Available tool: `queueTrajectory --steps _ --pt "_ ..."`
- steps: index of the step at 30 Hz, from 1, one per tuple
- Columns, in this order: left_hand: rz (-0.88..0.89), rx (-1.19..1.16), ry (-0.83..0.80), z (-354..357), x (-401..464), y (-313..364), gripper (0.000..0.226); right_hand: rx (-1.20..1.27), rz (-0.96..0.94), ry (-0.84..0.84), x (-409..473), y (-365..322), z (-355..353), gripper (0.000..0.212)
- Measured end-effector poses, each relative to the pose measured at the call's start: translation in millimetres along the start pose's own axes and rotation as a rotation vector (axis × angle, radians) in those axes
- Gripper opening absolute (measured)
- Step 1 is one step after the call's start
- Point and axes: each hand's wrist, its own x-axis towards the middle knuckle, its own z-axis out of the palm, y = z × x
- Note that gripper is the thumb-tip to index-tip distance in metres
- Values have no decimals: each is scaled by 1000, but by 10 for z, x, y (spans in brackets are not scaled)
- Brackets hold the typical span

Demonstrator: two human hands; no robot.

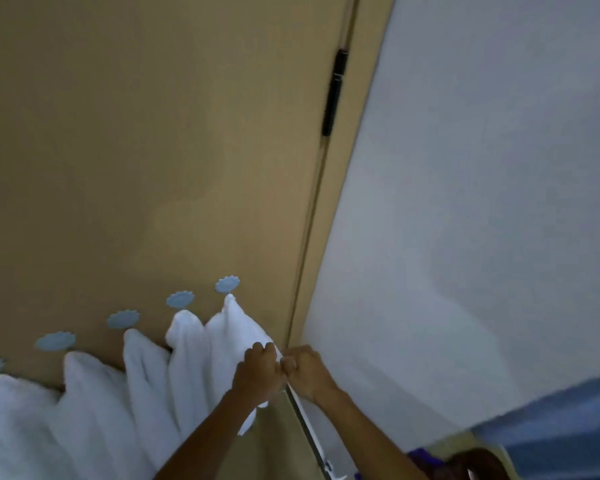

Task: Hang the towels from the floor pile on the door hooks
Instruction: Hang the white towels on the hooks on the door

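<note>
Five towels hang (white, bunched); my left hand (260,370) and right hand (305,370) both pinch the rightmost towel (234,336).

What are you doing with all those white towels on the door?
A person is hanging white towels on the blue flower-shaped hooks on the door. Five towels hang in a row already. Both hands, left hand and right hand, are gripping the edge of the rightmost towel, which hangs below the last hook, next to the hinge side.
</note>
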Motion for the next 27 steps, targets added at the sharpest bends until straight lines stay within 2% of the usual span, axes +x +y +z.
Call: queueTrajectory --steps 4,8,11,14,16,21,24,27 --pt "136 61 -232 466 -277 466 26 25 143 -19 -752 675 -96 28" --pt "277 119 -472 965 -793 1238 29 13 403 -9 -1684 1450 -101 31" --pt "348 201 -591 1357 -1372 1865 32 47 512 77 -2660 1999 -105 32" --pt "494 200 -735 1699 -2081 2414 31 113 590 145 -3727 2540 7 32" --pt "584 215 -812 1888 -2518 2711 30 157 723 208 -4416 2856 146 29" --pt "647 276 -952 2387 -3255 3245 28 241 912 306 -5741 3396 469 29" --pt "647 332 -985 2652 -3456 3459 30 274 1039 303 -6170 3652 666 33" --pt "646 358 -986 2926 -3494 3614 28 336 1082 277 -6345 3888 764 33"
